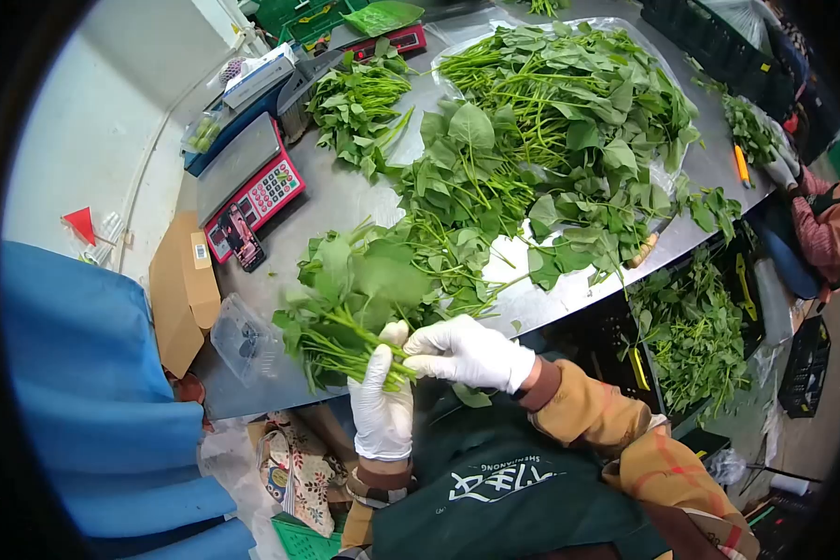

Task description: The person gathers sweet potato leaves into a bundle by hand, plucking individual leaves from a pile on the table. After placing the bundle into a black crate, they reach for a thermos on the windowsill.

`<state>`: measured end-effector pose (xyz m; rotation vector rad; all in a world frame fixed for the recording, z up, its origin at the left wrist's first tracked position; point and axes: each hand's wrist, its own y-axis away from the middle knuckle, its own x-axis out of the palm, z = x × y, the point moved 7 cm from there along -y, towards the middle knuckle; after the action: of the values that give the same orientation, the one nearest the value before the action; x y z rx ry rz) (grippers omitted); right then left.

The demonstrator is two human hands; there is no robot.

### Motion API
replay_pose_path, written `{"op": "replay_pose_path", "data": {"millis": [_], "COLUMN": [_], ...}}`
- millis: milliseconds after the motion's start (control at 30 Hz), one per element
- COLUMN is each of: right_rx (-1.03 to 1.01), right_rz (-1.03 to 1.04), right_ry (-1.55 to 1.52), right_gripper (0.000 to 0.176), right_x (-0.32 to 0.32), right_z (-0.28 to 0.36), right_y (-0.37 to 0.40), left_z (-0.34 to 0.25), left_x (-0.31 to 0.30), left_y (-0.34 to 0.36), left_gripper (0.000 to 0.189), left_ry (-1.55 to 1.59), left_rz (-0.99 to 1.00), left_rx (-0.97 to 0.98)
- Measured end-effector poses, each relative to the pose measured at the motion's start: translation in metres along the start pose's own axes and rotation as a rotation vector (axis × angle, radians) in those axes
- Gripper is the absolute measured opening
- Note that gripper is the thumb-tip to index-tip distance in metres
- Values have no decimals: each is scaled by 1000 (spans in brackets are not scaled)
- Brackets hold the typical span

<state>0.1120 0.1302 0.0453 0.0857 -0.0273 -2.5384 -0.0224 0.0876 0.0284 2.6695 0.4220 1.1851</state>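
Observation:
My left hand [383,415], in a white glove, is wrapped around the stems of a bunch of leafy greens [345,341], held above the table's near edge. The cut stem ends point toward me, and the leaves spread away to the upper left, partly blurred. Beside it my right hand [471,355], gloved too, has thumb and fingers pinched together at the stems of the same bunch. Just past my hands, a large heap of loose leafy greens [551,121] covers much of the metal table [331,201].
A red scale [266,191] with a phone [240,238] against it stands left, near a cardboard box [182,289] and a clear plastic container [243,341]. A crate of greens [691,336] sits below right. A co-worker's gloved hand [782,168] holds greens at far right, near an orange-handled tool [742,166].

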Motion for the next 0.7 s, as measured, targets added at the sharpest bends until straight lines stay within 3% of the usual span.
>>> {"op": "replay_pose_path", "data": {"millis": [33, 67, 133, 167, 233, 300, 400, 500, 567, 700], "right_rx": [37, 50, -88, -11, -74, 93, 190, -85, -95, -61], "right_rz": [65, -43, -409, -477, -633, -665, -490, -733, -705, -637], "right_ry": [-76, -145, 253, 237, 618, 877, 690, 269, -88, -159], "right_gripper": [21, 23, 24, 25, 24, 24, 22, 19, 18, 15], "right_x": [-1, -14, -57, -71, -96, -108, -120, -136, -135, -116], "right_z": [-4, -21, -17, -36, -33, -49, -67, -60, -50, -24], "right_y": [-5, -17, -31, -44, -59, -76, -94, -88, -81, -62], "left_z": [-4, -6, -14, -15, -14, -13, -8, -14, -14, -6], "left_x": [-9, -17, -26, -28, -26, -21, -18, -23, -26, -17], "left_y": [-1, -1, -3, -4, -3, -1, 4, 5, 2, -1], "left_gripper": [22, 22, 21, 20, 20, 20, 22, 25, 27, 27], "left_ry": [7, 59, 68, 84, 98, 111, 118, 139, 164, 214], "left_rz": [-7, -38, -66, -53, -65, -52, -34, -57, -61, -40], "left_rx": [29, 22, 44, 61, 39, 11, -18, 6, -18, -108]}}
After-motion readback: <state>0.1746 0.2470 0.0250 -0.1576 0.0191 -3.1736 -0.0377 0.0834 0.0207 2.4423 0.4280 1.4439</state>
